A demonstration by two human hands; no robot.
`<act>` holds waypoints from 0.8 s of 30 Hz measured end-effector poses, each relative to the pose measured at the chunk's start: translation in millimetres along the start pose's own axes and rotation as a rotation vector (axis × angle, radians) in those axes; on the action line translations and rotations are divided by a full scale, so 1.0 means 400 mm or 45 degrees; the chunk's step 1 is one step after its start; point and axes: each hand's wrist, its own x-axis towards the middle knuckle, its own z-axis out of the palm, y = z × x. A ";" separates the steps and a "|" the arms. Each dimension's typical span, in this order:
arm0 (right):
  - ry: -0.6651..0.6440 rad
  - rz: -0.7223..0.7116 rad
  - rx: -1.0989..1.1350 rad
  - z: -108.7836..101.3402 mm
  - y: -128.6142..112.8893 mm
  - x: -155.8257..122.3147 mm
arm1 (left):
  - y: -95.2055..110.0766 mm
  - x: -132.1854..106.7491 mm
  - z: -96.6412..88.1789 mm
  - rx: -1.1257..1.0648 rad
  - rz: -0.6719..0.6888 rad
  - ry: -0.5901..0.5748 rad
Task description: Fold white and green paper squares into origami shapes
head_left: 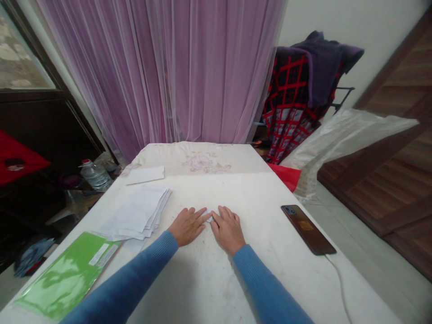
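Note:
A small piece of folded white paper (209, 218) lies on the table between my two hands, partly hidden under the fingertips. My left hand (189, 226) rests palm down with its fingers stretched and spread, the fingertips touching the paper's left side. From the right, my right hand (230, 230) lies on the tabletop, fingers slightly bent and apart, its thumb against the paper's edge. Neither hand is wrapped round anything. To the left of my left hand is a loose stack of white paper sheets (140, 209).
White cloth covers the table (202, 279). At left lie a green plastic folder (64, 274) and a flat white piece (146, 175). A brown phone (307, 229) with a white cable (340, 283) lies at right. Purple curtains (209, 67) hang behind the far edge.

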 end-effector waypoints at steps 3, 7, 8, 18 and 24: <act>-0.004 -0.002 0.005 -0.002 0.001 -0.001 | 0.002 -0.007 -0.008 0.015 0.017 -0.003; -0.026 0.003 -0.003 -0.001 0.003 0.000 | -0.001 -0.019 0.000 0.035 0.007 0.032; -0.033 0.002 -0.006 -0.001 0.003 0.000 | -0.003 -0.023 0.004 0.035 0.004 0.034; -0.046 -0.061 -0.027 0.005 0.008 -0.009 | 0.000 -0.078 0.019 -0.029 -0.006 0.044; -0.174 -0.081 -0.014 -0.001 0.009 0.018 | 0.002 -0.059 0.016 0.000 0.012 0.086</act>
